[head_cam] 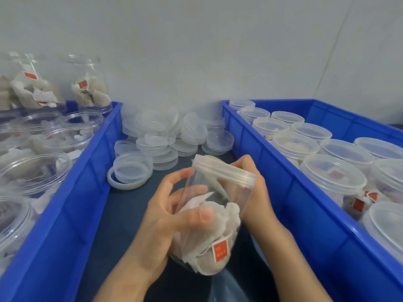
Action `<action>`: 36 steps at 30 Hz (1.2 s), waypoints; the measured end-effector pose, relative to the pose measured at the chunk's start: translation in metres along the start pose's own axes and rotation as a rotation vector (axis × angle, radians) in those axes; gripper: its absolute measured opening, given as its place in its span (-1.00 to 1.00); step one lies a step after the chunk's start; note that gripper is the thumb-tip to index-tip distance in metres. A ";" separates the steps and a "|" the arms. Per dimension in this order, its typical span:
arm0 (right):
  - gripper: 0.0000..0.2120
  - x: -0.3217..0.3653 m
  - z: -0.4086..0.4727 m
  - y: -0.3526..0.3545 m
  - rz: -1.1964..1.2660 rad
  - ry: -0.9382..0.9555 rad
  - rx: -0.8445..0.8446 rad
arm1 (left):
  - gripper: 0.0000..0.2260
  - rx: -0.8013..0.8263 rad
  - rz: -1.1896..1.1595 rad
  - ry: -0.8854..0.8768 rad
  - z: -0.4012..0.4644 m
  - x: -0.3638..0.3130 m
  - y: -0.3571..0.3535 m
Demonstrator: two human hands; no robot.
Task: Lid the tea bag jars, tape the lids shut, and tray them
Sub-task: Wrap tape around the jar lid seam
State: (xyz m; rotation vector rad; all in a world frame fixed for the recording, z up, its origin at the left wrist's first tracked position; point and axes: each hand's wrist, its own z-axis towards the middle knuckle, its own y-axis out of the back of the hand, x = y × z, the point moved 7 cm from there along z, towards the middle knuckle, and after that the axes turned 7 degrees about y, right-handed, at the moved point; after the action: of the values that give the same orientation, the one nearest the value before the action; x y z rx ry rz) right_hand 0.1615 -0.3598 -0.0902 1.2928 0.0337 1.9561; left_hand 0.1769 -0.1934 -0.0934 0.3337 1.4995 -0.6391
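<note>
**Lid on, tape still to come**

We see 2 blue bins filling the sides of the frame. The right bin, running from upper right to lower right, holds the lidded jars, so we judge a good share of the work finished. The left bin, along the left edge, carries open jars of tea bags that await lids, and there are plenty of them.

Between the bins, at upper centre, lies a heap of spare lids, with a roll of clear tape just left of centre, partly under 1 lid.

At lower centre we hold the current jar tilted, off the table. Our left hand wraps its body, thumb across the front. Our right hand curls behind it, fingers pinching the lid, which sits on the mouth. Whether it is fully tight we cannot tell. No tape shows on it, so taping and traying remain, in our judgement.
</note>
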 end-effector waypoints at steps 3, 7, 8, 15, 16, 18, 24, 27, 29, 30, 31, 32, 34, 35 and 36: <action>-0.65 0.003 -0.001 0.001 -0.066 0.036 -0.002 | -0.29 0.036 -0.005 0.044 0.003 0.007 0.004; -0.66 0.002 -0.003 0.000 -0.119 0.002 -0.002 | -0.24 0.044 0.072 0.038 0.003 0.004 0.007; -0.67 0.001 -0.004 -0.001 -0.133 -0.015 -0.001 | -0.23 0.037 0.098 0.033 0.003 0.002 0.008; -0.75 -0.002 -0.005 -0.002 -0.090 -0.060 -0.020 | -0.24 -0.203 0.488 -0.142 -0.005 -0.020 0.014; -0.74 -0.002 -0.005 -0.001 -0.089 -0.064 -0.025 | -0.28 -0.199 0.536 -0.175 -0.006 -0.023 0.011; -0.75 -0.001 -0.006 0.002 -0.094 -0.080 -0.045 | -0.34 -0.195 0.560 -0.198 -0.007 -0.024 0.007; -0.75 0.018 -0.013 -0.018 -0.369 -0.013 0.061 | 0.01 -0.415 0.670 -0.160 -0.005 -0.011 0.004; -0.76 0.020 -0.016 -0.029 -0.340 -0.007 0.177 | -0.09 -0.531 0.614 -0.177 -0.006 -0.010 0.015; -0.69 0.018 -0.018 -0.035 -0.259 0.022 0.236 | -0.18 -0.590 0.571 -0.174 -0.007 -0.011 0.028; -0.60 0.018 -0.019 -0.037 -0.214 0.046 0.263 | -0.17 -0.611 0.546 -0.162 -0.007 -0.010 0.034; -0.50 0.019 -0.020 -0.039 -0.173 0.078 0.286 | -0.14 -0.622 0.508 -0.145 -0.006 -0.009 0.040; -0.42 0.020 -0.020 -0.040 -0.147 0.112 0.299 | -0.09 -0.624 0.462 -0.130 -0.004 -0.008 0.044; -0.41 0.019 -0.017 -0.038 -0.150 0.140 0.301 | -0.07 -0.594 0.375 -0.116 -0.001 -0.008 0.046; -0.44 0.017 -0.016 -0.035 -0.177 0.136 0.285 | -0.09 -0.569 0.336 -0.111 0.000 -0.008 0.046; -0.49 0.016 -0.014 -0.030 -0.219 0.134 0.251 | -0.13 -0.541 0.289 -0.101 0.001 -0.008 0.047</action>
State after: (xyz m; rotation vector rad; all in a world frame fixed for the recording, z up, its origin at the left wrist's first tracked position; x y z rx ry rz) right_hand 0.1653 -0.3240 -0.0973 1.2537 0.4806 1.8868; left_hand 0.2052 -0.1546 -0.0940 0.0927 1.4304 -0.0101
